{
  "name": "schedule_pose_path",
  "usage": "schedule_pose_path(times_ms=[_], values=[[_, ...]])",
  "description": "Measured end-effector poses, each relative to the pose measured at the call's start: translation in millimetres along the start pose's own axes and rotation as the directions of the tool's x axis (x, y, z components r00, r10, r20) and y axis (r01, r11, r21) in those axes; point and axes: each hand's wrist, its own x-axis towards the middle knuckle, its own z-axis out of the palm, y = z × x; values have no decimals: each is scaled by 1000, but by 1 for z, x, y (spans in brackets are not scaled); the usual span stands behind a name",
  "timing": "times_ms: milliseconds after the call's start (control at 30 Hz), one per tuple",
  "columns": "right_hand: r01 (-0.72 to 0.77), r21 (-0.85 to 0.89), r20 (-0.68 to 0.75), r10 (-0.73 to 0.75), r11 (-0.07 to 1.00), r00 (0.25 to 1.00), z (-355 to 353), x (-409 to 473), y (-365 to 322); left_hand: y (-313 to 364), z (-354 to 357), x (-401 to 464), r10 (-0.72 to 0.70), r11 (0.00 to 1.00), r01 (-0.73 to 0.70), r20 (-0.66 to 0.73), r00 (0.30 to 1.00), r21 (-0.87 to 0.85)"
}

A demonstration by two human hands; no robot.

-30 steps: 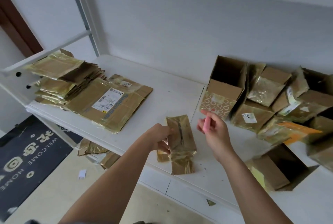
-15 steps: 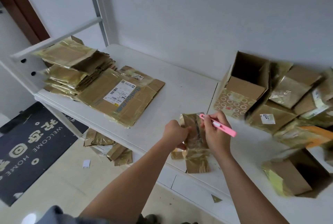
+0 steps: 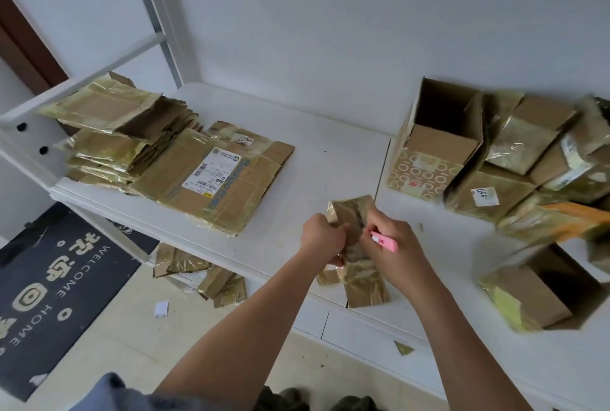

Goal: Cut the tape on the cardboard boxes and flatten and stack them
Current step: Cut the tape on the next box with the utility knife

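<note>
Cardboard stack (image 3: 158, 159) flattened at ten o'clock, uncut boxes (image 3: 515, 159) at two; left hand (image 3: 321, 239) grips a small box (image 3: 355, 222), right hand (image 3: 392, 245) clutches the pink cutter (image 3: 384, 241).

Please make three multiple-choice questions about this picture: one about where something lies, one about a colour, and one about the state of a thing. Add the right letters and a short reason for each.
1. Where is the stack of flattened boxes?
A. left end of the white table
B. on the doormat
C. inside the open box

2. What colour is the cutter in the right hand?
A. blue
B. pink
C. black

3. What state is the small taped box in?
A. lying untouched on the table
B. held by both hands
C. on the floor

Answers: 1 A, the stack lies at the table's left end. 2 B, its body is pink. 3 B, the left hand and right hand both grip it.
</note>
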Motion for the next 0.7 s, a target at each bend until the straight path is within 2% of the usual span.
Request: schedule_pose_path(times_ms=[167, 267, 333, 400, 433, 500, 600, 700], values=[[-91, 103, 40, 88, 990, 995, -26, -32, 2, 2, -1, 2, -19, 1000, 19, -4, 1000, -1], [-140, 262, -59, 161, 955, 985, -30, -41, 3, 3, -1, 2, -28, 999, 28, -16, 999, -35], [-150, 377, -160, 224, 914, 961, -19, -49, 2, 3, -1, 5, 41, 999, -42, -52, 998, -23], [-136, 468, -263, 285, 873, 922, -2, -60, 1, 4, -2, 10, 221, 966, -212, -50, 974, 147], [-99, 505, -329, 298, 857, 896, 5, -65, 1, 6, -1, 11, 312, 928, -303, -9, 950, 218], [-3, 599, -463, 349, 801, 815, 13, -73, 0, 9, -1, 12, 407, 854, -418, 103, 908, 309], [45, 711, -517, 479, 701, 709, 13, -73, 8, 8, -1, 15, 433, 803, -457, 150, 889, 383], [34, 801, -450, 564, 597, 692, 18, -71, 14, 8, -3, 15, 423, 812, -419, 84, 902, 406]])
